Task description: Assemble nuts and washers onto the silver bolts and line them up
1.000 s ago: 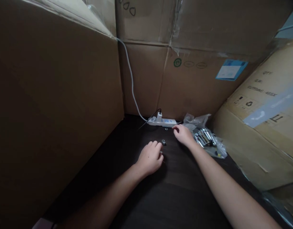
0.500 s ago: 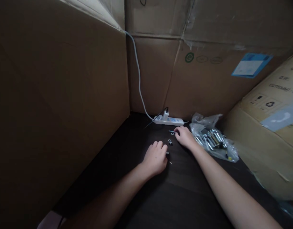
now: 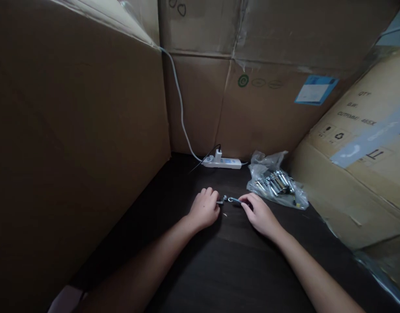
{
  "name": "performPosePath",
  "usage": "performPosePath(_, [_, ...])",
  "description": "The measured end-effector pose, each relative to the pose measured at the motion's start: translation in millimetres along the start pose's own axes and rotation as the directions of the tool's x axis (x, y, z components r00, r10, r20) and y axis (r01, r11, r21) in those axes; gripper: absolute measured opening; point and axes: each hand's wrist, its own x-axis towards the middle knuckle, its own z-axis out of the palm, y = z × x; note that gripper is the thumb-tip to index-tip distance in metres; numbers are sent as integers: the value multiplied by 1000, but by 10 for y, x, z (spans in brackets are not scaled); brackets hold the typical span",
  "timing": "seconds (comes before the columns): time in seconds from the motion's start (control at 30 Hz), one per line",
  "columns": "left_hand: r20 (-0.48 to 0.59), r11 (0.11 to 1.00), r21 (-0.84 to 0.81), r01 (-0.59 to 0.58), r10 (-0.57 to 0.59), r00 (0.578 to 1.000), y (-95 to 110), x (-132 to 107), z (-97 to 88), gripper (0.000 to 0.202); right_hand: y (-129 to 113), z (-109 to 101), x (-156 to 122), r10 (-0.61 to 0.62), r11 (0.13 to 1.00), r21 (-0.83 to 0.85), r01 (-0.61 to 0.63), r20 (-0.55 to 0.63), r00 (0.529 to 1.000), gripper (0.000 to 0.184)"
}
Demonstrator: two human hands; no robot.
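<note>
My right hand [image 3: 259,214] pinches a thin metal bolt [image 3: 236,200] between thumb and fingers, its free end pointing left. A small ring-shaped washer [image 3: 230,199] shows at that end; whether the bolt passes through it I cannot tell. Just left of it is a small metal nut [image 3: 225,198]. My left hand [image 3: 203,208], palm down on the dark table [image 3: 232,261], has its fingers curled around a short metal piece [image 3: 220,202]. Only the tip of that piece sticks out to the right, close to the nut. A tiny pale scrap [image 3: 225,214] lies nearer to me.
A clear plastic bag [image 3: 274,180] holding several metal anchor bolts lies beyond my right hand. Behind it stands a white power strip [image 3: 224,163] with a plug and cables. Large cardboard boxes [image 3: 200,104] wall in the left, back and right sides.
My right hand has come nearer to me with the bolt, bringing its end beside the nut and my left hand. My left hand still grips its metal piece. The view has turned slightly right.
</note>
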Motion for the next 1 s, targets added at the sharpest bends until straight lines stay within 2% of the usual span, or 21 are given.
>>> performPosePath(0.13, [-21,995,-99,-26,24,999,5,5,-17,10,-61,-68,-160,-7,997,78,6,5,1000,17])
performPosePath(0.3, [-128,928,-335,-165,128,983,122,-15,-87,12,-64,-156,-166,-20,991,133,21,-14,1000,17])
performPosePath(0.43, [-159,885,-417,-207,153,975,213,-33,-137,14,-107,-204,-179,-21,987,156,25,-24,999,16])
performPosePath(0.63, [-183,864,-454,-220,152,971,248,-39,-183,18,-185,-233,-198,-13,988,153,20,-46,999,15])
performPosePath(0.83, [-206,880,-427,-209,130,970,279,-49,-236,17,-191,-245,-200,19,982,190,5,-129,991,15])
performPosePath(1.0, [-202,884,-398,-245,176,963,262,-46,-235,17,-215,-231,-215,1,978,209,19,-96,995,15])
